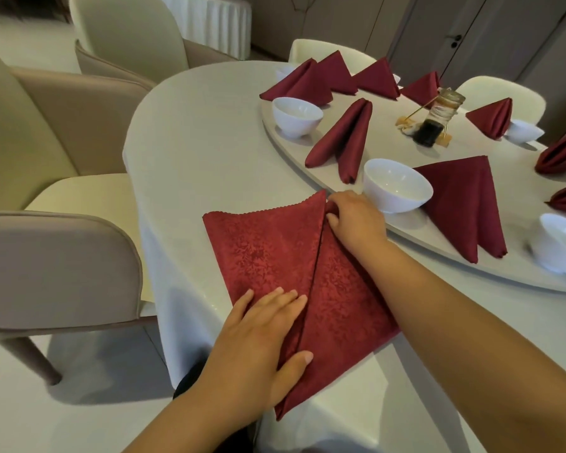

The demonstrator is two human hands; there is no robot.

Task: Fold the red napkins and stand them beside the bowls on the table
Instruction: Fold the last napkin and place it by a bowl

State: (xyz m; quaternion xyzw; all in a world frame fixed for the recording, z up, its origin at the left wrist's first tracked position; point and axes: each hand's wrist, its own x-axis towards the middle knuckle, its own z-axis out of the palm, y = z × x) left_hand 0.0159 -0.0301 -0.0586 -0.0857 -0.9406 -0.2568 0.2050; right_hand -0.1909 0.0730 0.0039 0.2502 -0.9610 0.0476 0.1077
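Note:
A red napkin (pixel 275 253) lies partly folded on the white tablecloth at the near table edge, its right half turned in along a diagonal crease. My left hand (pixel 258 341) presses flat on its near corner with straight fingers. At the napkin's far tip, my right hand (pixel 353 220) pinches the fold with curled fingers. A white bowl (pixel 396 188) stands just beyond that hand on the turntable, with a folded napkin (pixel 464 204) lying next to it. Another folded napkin (pixel 343 138) and a second bowl (pixel 296 116) are farther back.
The round turntable (pixel 438 263) carries several more folded red napkins, white bowls and a sauce bottle (pixel 438 119). Beige chairs (pixel 56 266) stand along the left side of the table (pixel 193 132). A bowl (pixel 559 243) is at the right edge.

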